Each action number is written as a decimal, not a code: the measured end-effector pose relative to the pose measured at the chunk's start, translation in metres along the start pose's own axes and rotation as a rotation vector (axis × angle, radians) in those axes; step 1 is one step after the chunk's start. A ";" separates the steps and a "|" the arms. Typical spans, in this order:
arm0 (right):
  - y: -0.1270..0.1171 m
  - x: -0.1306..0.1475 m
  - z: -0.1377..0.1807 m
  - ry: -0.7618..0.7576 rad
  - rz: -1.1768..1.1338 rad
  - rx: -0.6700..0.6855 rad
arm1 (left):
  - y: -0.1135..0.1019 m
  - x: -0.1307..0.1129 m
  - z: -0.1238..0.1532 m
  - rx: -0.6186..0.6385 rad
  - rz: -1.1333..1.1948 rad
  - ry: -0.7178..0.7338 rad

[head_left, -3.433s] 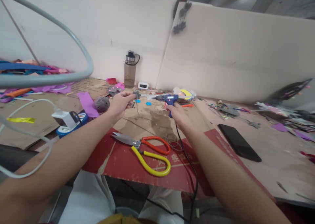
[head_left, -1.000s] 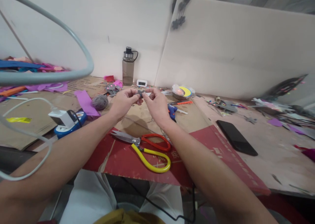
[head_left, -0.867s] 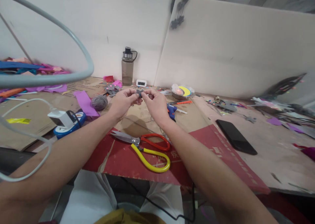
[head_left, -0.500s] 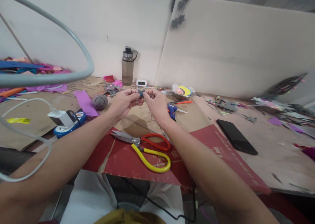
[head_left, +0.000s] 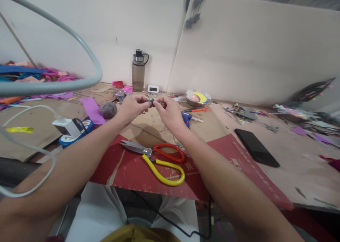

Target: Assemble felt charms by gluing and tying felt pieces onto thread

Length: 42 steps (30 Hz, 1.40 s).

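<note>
Between the fingertips of my two hands is a small dark grey piece [head_left: 152,101], too small and too covered to make out its kind. My left hand [head_left: 133,108] pinches it from the left, and my right hand [head_left: 169,111] pinches it from the right. Both hands are raised over the cardboard. Below them lie scissors [head_left: 148,152] with one red and one yellow handle, blades pointing left. A ball of grey yarn [head_left: 108,109] sits left of my left hand. Partly behind my right hand is a blue glue gun [head_left: 186,118].
A water bottle [head_left: 138,73] and a small white clock [head_left: 153,89] stand by the wall. A phone [head_left: 256,148] lies at right. A blue power strip [head_left: 71,138] with a white charger is at left. A thick grey tube [head_left: 79,86] crosses the upper left.
My fingertips have turned the small grey piece slightly, and a blue bit seen under it before no longer shows. The camera view has shifted a little; the things on the table lie as before.
</note>
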State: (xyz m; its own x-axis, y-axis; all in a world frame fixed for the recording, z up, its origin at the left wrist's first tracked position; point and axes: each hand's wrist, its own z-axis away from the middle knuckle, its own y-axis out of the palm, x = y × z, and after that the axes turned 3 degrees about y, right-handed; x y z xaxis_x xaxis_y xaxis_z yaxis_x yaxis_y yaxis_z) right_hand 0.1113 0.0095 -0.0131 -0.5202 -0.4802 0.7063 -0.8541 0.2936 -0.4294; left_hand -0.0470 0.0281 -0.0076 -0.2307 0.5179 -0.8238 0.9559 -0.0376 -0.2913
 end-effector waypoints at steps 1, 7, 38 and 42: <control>0.000 -0.001 0.000 0.028 -0.030 0.018 | -0.001 0.001 -0.001 -0.024 -0.004 -0.003; -0.002 -0.006 0.000 0.024 -0.079 0.076 | -0.005 0.005 -0.005 -0.137 0.014 -0.023; -0.107 0.094 -0.006 -0.142 -0.136 1.003 | -0.038 0.043 -0.032 -0.554 0.613 -0.273; -0.064 0.050 -0.007 -0.041 0.218 0.695 | -0.026 0.028 -0.023 -0.451 0.532 -0.183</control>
State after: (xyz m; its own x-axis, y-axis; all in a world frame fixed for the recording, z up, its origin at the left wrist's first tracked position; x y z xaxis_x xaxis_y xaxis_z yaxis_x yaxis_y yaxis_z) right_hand 0.1397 -0.0276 0.0535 -0.6662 -0.5055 0.5483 -0.5276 -0.2002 -0.8256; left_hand -0.0746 0.0634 -0.0117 0.2984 0.3744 -0.8780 0.9201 0.1317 0.3689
